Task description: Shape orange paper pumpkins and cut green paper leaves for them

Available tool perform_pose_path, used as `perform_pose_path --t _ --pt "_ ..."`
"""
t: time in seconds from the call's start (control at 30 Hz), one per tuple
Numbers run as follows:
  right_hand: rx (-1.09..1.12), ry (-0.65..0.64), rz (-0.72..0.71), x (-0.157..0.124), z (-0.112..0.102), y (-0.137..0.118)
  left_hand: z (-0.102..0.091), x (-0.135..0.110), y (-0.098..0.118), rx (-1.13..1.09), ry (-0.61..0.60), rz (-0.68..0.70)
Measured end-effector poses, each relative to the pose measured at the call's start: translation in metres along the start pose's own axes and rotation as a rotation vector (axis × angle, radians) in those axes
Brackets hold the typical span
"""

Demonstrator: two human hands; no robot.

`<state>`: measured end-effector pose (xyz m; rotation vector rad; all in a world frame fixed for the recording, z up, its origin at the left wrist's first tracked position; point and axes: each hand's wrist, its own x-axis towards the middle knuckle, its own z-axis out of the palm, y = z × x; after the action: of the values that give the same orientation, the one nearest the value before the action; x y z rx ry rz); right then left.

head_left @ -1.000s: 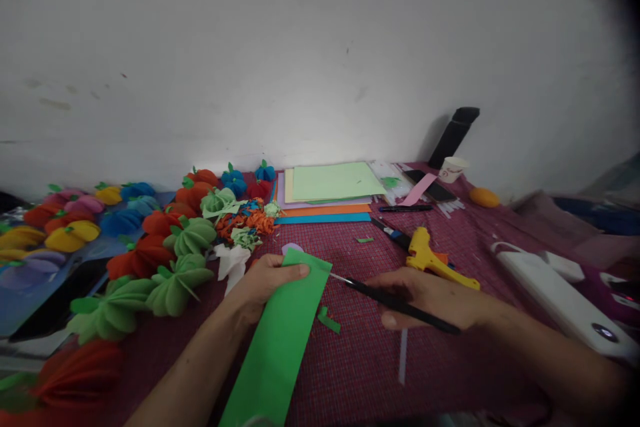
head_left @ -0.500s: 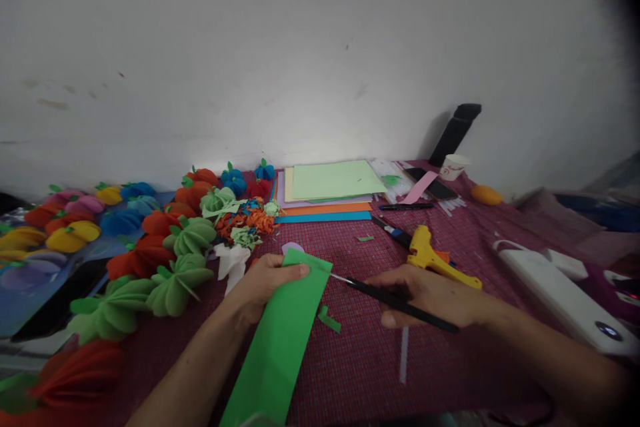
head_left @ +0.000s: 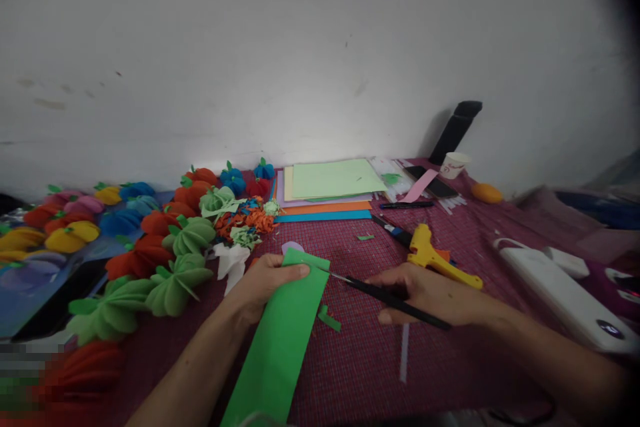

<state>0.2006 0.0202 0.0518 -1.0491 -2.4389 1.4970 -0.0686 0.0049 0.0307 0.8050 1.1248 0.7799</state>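
Note:
My left hand pinches a long green paper strip near its top, thumb on the face. My right hand is closed on black-handled scissors, seen almost edge-on. Their thin metal blades meet the strip's right edge just below the top, where a narrow cut line runs inward toward my left thumb. A small curled green paper scrap lies on the cloth beside the strip. Behind the strip's top, a lilac paper piece peeks out.
Folded-paper pumpkins crowd the left side, beside a heap of paper scraps. Coloured sheets are stacked at the back. To the right are a yellow glue gun, a paper cup and a white power bank.
The scissors have moved slightly left, their blades further into the green paper strip's edge. My left hand keeps its hold in nearly the same place.

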Motion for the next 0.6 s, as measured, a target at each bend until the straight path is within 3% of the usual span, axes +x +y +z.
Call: perform_pose_path --t 0.6 --pt "-0.031 0.014 0.045 -0.0006 0.0022 0.0024 0.0011 -0.0001 0.0007 0.011 0.013 -0.02"
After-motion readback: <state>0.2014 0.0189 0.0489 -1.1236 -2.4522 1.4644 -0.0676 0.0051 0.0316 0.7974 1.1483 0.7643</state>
